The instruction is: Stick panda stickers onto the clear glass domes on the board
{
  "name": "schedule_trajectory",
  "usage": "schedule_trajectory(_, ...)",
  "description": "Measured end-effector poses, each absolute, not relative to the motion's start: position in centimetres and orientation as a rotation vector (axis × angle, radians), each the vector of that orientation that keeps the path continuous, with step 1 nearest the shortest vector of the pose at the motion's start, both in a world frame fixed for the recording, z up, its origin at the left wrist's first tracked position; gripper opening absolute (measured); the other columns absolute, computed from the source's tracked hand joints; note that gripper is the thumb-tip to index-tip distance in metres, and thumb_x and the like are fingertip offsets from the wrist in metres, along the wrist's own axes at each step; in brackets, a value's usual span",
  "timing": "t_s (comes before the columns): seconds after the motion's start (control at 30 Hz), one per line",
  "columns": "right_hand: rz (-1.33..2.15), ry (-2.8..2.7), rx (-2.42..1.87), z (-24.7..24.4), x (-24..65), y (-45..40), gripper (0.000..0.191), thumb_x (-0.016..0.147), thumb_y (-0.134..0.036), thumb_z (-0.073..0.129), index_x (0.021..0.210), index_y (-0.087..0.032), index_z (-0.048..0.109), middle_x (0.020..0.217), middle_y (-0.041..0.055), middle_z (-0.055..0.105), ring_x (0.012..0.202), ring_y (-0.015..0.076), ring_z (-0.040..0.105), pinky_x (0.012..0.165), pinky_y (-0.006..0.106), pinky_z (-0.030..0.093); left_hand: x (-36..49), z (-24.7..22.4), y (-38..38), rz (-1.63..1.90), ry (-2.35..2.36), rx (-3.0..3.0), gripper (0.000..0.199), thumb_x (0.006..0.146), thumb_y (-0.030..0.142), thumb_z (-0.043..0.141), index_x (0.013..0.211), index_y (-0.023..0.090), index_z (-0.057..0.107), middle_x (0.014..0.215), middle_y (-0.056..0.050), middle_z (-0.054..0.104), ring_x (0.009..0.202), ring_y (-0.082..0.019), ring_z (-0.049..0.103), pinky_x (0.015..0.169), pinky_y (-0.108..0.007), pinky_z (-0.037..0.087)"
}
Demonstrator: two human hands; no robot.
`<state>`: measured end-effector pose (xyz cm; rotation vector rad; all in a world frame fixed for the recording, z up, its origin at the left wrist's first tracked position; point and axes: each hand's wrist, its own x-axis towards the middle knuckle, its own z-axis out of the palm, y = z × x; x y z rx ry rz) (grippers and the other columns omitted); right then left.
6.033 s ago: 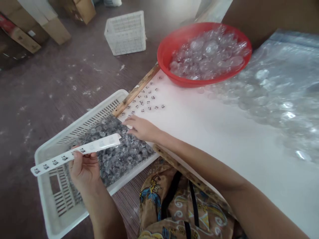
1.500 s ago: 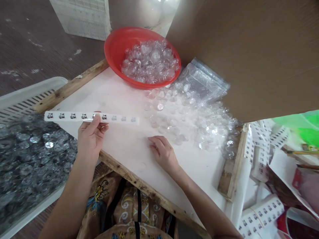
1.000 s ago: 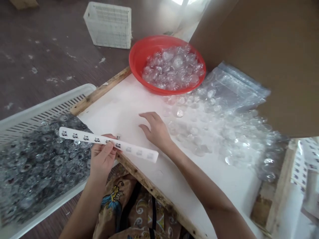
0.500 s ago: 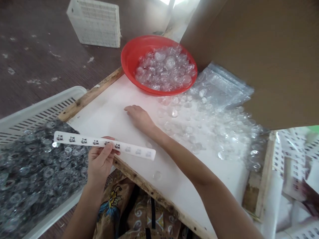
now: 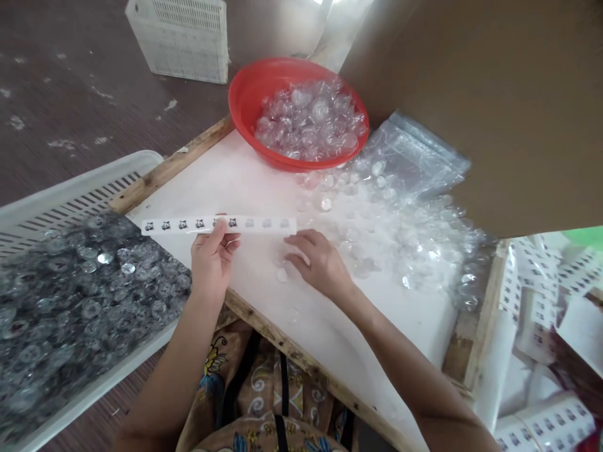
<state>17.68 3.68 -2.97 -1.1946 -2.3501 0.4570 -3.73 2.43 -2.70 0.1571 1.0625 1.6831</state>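
Observation:
My left hand (image 5: 214, 254) pinches a long white strip (image 5: 183, 225) printed with a row of small black-and-white pandas. The three prints toward its right end look fainter. Held level, the strip hangs over the white tabletop (image 5: 198, 172). My right hand (image 5: 313, 257) is at the strip's right end, thumb and fingers bent and apart. I see nothing held in it, and whether its fingertips touch the strip I cannot tell. Small clear round plastic pieces (image 5: 362, 251) lie scattered on the tabletop to the right of that hand.
A red basin (image 5: 242, 103) of clear round pieces stands at the back, beside a clear plastic bag (image 5: 409, 150). On the left, a white slotted basket (image 5: 89, 188) holds many pieces. Cardboard (image 5: 494, 113) rises at the right. More printed strips (image 5: 546, 427) lie lower right.
My right hand has come back from the far left of the tabletop to the strip's right end. My left hand has shifted up and right, and the strip is now level.

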Motion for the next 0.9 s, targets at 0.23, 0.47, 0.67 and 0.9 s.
schedule_trajectory(0.23,0.435,-2.501,-1.022,-4.6,17.3,-1.6,0.020,0.096,-0.014,0.046,0.102,-0.016,0.066,0.092,0.0108,0.067,0.084,0.0215,0.059,0.074,0.035,0.053,-3.8,-2.6,2.6,1.682,1.087,0.190,0.032,0.061,0.031,0.089,0.083,0.018,0.070,0.071,0.003,0.068,0.057,-0.008,0.064,0.049,-0.015,0.049)
schedule_trajectory(0.47,0.756,-2.200,-1.125,-3.3,17.3,-1.6,0.020,0.096,-0.016,0.048,0.105,-0.022,0.064,0.091,0.0062,0.068,0.086,0.0189,0.064,0.075,0.034,0.056,-3.7,-2.6,2.3,1.649,1.106,0.237,0.031,0.063,0.030,0.087,0.084,0.018,0.068,0.070,0.003,0.067,0.058,-0.008,0.065,0.050,-0.015,0.049)
schedule_trajectory(0.67,0.539,-2.378,-1.111,-3.9,17.0,-1.3,0.018,0.093,-0.020,0.055,0.108,-0.020,0.066,0.106,0.0120,0.067,0.097,0.0245,0.060,0.083,0.041,0.056,-3.6,-2.4,2.3,1.619,1.131,0.229,0.033,0.061,0.032,0.088,0.084,0.017,0.068,0.069,0.002,0.067,0.057,-0.008,0.064,0.050,-0.015,0.048)
schedule_trajectory(0.9,0.735,-2.260,-1.156,-4.0,17.0,-1.4,0.021,0.096,-0.018,0.049,0.115,-0.019,0.060,0.099,0.0087,0.068,0.090,0.0202,0.064,0.080,0.035,0.056,-3.5,-2.3,2.3,1.593,1.114,0.227,0.030,0.065,0.031,0.086,0.085,0.017,0.069,0.070,0.002,0.067,0.058,-0.008,0.064,0.050,-0.014,0.049)
